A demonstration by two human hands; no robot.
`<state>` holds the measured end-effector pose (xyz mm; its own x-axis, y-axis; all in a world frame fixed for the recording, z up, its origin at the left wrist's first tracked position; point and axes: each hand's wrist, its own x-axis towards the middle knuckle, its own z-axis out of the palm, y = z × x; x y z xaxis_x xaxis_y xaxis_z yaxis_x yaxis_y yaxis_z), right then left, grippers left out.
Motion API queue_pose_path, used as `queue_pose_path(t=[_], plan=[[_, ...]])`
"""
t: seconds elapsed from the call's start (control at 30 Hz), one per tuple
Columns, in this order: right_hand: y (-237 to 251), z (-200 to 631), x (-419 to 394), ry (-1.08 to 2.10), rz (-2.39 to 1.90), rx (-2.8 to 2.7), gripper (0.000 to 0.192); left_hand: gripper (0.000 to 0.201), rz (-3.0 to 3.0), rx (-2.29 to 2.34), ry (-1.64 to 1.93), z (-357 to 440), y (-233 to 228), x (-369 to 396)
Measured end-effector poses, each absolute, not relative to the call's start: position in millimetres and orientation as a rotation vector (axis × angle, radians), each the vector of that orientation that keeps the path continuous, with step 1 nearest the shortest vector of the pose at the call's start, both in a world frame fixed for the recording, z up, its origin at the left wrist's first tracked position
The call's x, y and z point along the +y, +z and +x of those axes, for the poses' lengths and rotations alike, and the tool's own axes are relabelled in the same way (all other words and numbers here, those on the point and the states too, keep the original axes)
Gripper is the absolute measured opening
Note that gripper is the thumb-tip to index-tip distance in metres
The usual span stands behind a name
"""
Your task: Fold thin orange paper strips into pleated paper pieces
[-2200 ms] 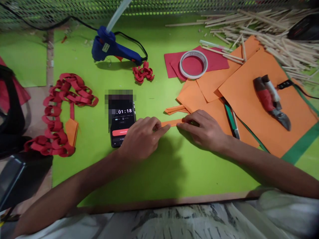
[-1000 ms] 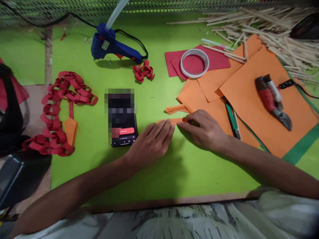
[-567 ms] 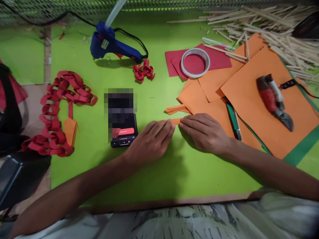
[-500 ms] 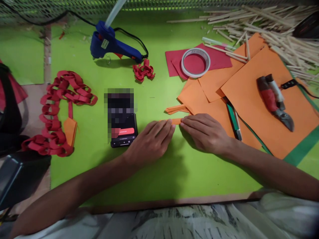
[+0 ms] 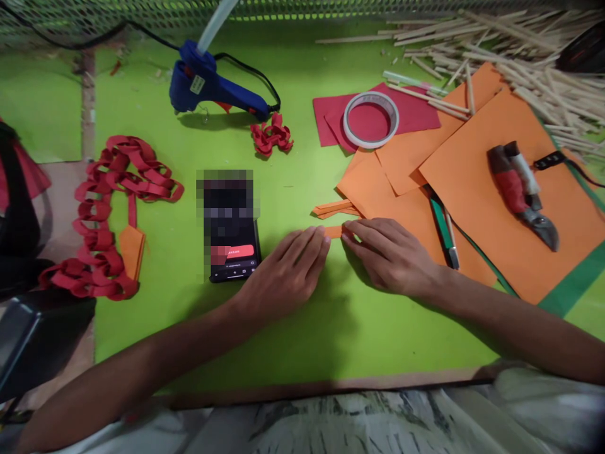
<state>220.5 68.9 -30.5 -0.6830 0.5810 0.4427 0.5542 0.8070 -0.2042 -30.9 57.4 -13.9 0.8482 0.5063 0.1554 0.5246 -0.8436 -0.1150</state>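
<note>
A narrow folded strip of orange paper point(image 5: 334, 232) lies flat on the green tabletop point(image 5: 302, 347), its middle showing between my two hands. My left hand point(image 5: 290, 268) presses its left end, the fingers held together and covering that part. On the right end, the fingertips of my right hand point(image 5: 385, 255) pinch down, and the thumb is mostly hidden. Just beyond the strip are folded orange paper pieces point(image 5: 333, 208). A phone point(image 5: 231, 252) with a lit screen lies left of my left hand.
A red paper chain point(image 5: 94, 230) lies at left. Farther back are a blue glue gun point(image 5: 212, 88) and a small red paper loop cluster point(image 5: 271, 135). Rightward lie a tape roll point(image 5: 347, 120), orange sheets point(image 5: 454, 170), a green cutter point(image 5: 442, 224), pliers point(image 5: 515, 186) and wooden sticks point(image 5: 472, 44).
Both hands stay on the orange strip, almost still. The whole view has shifted very slightly; nothing else has visibly moved.
</note>
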Motion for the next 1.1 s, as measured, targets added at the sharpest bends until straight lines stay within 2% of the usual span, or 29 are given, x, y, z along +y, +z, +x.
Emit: queue_pose_path(t=[0.57,0.83,1.1], plan=[[-30,222,66,-0.153,-0.866,-2.477,0.033,0.047,-2.806,-1.030,-0.142,-36,-8,47],[-23,220,60,-0.113,-0.858,-2.532,0.032,0.046,-2.855,-0.968,-0.195,-54,-9,38],[-25,228,34,-0.025,-0.916,-2.616,0.043,0.046,-2.935,-0.948,-0.213,-65,-11,27]])
